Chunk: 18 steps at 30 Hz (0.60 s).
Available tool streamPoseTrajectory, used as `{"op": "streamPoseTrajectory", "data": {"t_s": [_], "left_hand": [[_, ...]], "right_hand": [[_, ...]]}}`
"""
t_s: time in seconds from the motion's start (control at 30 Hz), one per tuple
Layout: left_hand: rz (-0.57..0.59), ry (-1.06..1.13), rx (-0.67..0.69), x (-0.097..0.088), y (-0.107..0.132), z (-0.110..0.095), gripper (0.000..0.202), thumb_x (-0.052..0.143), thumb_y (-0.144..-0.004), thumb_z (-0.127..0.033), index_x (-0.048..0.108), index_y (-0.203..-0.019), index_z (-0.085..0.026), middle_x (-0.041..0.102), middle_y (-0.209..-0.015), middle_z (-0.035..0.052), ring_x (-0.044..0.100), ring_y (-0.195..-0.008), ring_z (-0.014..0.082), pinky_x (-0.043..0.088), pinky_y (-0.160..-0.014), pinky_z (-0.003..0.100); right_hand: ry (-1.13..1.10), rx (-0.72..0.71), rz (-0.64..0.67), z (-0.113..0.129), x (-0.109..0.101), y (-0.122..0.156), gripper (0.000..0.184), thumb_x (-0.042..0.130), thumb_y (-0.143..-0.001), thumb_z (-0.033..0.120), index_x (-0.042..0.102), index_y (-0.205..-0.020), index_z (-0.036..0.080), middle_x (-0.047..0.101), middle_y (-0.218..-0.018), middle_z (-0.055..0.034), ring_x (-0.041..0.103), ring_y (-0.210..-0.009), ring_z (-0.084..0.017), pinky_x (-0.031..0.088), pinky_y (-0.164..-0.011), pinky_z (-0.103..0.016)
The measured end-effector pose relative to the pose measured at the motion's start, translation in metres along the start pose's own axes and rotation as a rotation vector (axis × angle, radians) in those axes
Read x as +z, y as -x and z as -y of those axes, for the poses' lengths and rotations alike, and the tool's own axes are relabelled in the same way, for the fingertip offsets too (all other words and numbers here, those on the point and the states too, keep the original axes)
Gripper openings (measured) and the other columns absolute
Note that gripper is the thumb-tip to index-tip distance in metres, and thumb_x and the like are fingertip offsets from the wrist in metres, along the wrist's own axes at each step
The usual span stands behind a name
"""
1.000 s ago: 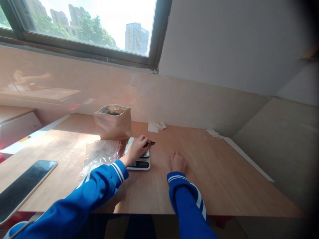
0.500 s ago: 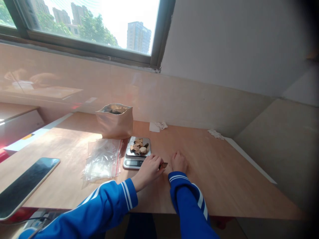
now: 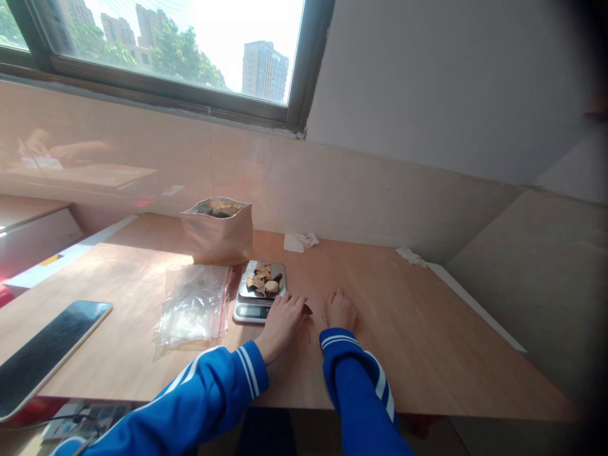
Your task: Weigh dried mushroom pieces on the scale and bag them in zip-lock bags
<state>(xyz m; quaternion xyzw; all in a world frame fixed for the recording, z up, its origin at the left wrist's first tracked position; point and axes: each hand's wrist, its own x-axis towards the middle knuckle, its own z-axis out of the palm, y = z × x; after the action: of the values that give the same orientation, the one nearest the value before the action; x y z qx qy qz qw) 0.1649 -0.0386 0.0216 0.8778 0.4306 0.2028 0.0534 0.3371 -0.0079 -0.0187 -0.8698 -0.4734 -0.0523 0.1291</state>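
A small digital scale [image 3: 256, 309] sits on the wooden table [image 3: 418, 342] with several brown and pale dried pieces [image 3: 264, 280] heaped on its metal pan. My left hand [image 3: 282, 323] rests on the table just right of the scale, fingers pinched on a small dark piece [image 3: 308, 310]. My right hand [image 3: 339, 310] lies beside it, curled into a loose fist with nothing visible in it. Both arms wear blue sleeves with white stripes.
An open tan pouch [image 3: 218, 231] with more pieces stands behind the scale. A clear zip bag [image 3: 192, 307] lies left of the scale. A phone [image 3: 45, 354] lies at the table's left front. Crumpled white tissues [image 3: 299, 241] [image 3: 409, 256] sit by the back wall.
My left hand has come off the scale pan with a dark piece and moved down to the table right of the scale, uncovering the heap. The right hand has stayed put.
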Motion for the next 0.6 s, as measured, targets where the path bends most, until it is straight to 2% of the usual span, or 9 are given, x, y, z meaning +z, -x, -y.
{"op": "streamPoseTrajectory", "data": {"t_s": [0.1, 0.2, 0.27, 0.37, 0.4, 0.47, 0.53, 0.6], "left_hand": [[-0.079, 0.037, -0.001, -0.015, 0.007, 0.001, 0.031, 0.05, -0.089, -0.023, 0.053, -0.12, -0.019, 0.064, -0.119, 0.0106, 0.055, -0.105, 0.0276, 0.043, -0.086, 0.042], [-0.177, 0.076, -0.065, -0.042, 0.019, 0.012, 0.034, 0.044, -0.087, -0.014, 0.055, -0.118, -0.021, 0.062, -0.124, 0.0082, 0.054, -0.112, 0.0256, 0.042, -0.09, 0.04], [-0.237, 0.057, -0.145, -0.062, 0.027, 0.028, 0.037, 0.043, -0.083, -0.01, 0.057, -0.116, -0.022, 0.061, -0.126, 0.0071, 0.054, -0.114, 0.0252, 0.041, -0.091, 0.039], [-0.329, -0.017, -0.34, -0.089, 0.04, 0.062, 0.04, 0.04, -0.082, -0.011, 0.056, -0.118, -0.021, 0.062, -0.125, 0.008, 0.054, -0.113, 0.0256, 0.04, -0.091, 0.04], [-0.329, -0.042, -0.378, -0.095, 0.045, 0.074, 0.04, 0.04, -0.082, -0.011, 0.056, -0.118, -0.02, 0.062, -0.124, 0.0082, 0.054, -0.113, 0.0253, 0.039, -0.093, 0.04], [-0.246, -0.085, -0.38, -0.101, 0.056, 0.096, 0.039, 0.04, -0.083, -0.014, 0.055, -0.119, -0.018, 0.062, -0.123, 0.0097, 0.053, -0.114, 0.0252, 0.037, -0.095, 0.04], [-0.16, -0.151, -0.39, -0.1, 0.068, 0.114, 0.035, 0.043, -0.086, -0.022, 0.055, -0.119, -0.016, 0.062, -0.121, 0.0126, 0.052, -0.116, 0.0281, 0.035, -0.098, 0.043], [-0.099, -0.141, -0.387, -0.095, 0.079, 0.128, 0.033, 0.048, -0.086, -0.029, 0.057, -0.114, -0.014, 0.065, -0.113, 0.0136, 0.055, -0.109, 0.0279, 0.038, -0.094, 0.039]], "right_hand": [[-0.01, 0.001, -0.005, 0.0, -0.001, 0.001, 0.031, 0.033, -0.096, 0.021, 0.062, -0.103, 0.012, 0.068, -0.098, -0.0138, 0.064, -0.094, -0.023, 0.041, -0.071, -0.028], [-0.025, 0.002, -0.012, 0.0, -0.002, 0.002, 0.031, 0.032, -0.097, 0.021, 0.062, -0.103, 0.013, 0.068, -0.097, -0.0139, 0.064, -0.093, -0.022, 0.041, -0.071, -0.027], [-0.033, 0.001, -0.012, 0.0, -0.003, 0.002, 0.032, 0.032, -0.097, 0.021, 0.062, -0.103, 0.013, 0.068, -0.097, -0.0138, 0.065, -0.092, -0.021, 0.041, -0.07, -0.026], [-0.04, 0.004, -0.006, 0.001, -0.004, 0.003, 0.031, 0.033, -0.097, 0.022, 0.061, -0.102, 0.012, 0.068, -0.096, -0.0138, 0.065, -0.093, -0.022, 0.041, -0.069, -0.026], [-0.042, 0.005, -0.004, 0.001, -0.005, 0.003, 0.03, 0.033, -0.097, 0.022, 0.061, -0.102, 0.012, 0.069, -0.095, -0.0137, 0.065, -0.093, -0.022, 0.041, -0.069, -0.027], [-0.048, 0.005, 0.003, 0.001, -0.007, 0.003, 0.03, 0.034, -0.097, 0.022, 0.061, -0.102, 0.012, 0.069, -0.095, -0.0132, 0.065, -0.092, -0.022, 0.041, -0.068, -0.027], [-0.056, 0.004, 0.006, 0.002, -0.008, 0.004, 0.03, 0.034, -0.097, 0.022, 0.062, -0.1, 0.012, 0.069, -0.095, -0.0127, 0.065, -0.09, -0.022, 0.041, -0.067, -0.027], [-0.06, 0.002, 0.003, 0.002, -0.009, 0.004, 0.03, 0.033, -0.097, 0.021, 0.062, -0.099, 0.013, 0.069, -0.096, -0.0126, 0.066, -0.089, -0.022, 0.041, -0.067, -0.027]]}}
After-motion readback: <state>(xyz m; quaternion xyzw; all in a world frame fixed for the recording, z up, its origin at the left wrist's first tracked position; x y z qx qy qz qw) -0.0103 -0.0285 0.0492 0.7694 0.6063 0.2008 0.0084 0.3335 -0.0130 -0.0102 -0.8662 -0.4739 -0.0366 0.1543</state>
